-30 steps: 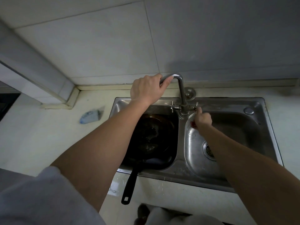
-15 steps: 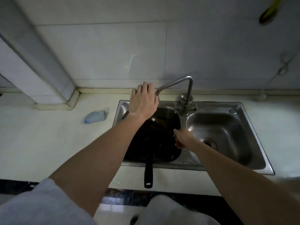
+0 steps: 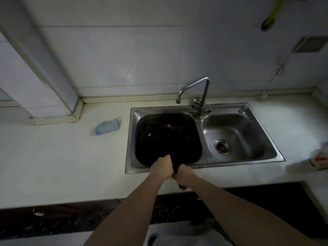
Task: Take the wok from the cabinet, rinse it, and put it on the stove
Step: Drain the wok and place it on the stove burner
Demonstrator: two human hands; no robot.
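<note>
A black wok lies in the left basin of the steel double sink, its handle pointing toward me over the front rim. My left hand and my right hand are both closed around that handle, side by side, hiding most of it. The handle's tip shows under my right hand. The faucet stands at the back between the basins, its spout turned over the left basin. No water stream is visible.
A blue sponge-like packet lies on the pale counter left of the sink. The right basin has a drain. A red and white box sits at the right edge. A tiled wall rises behind.
My left hand left the faucet spout and my right hand left the tap valve; both came down onto the wok handle. The camera view pulled back.
</note>
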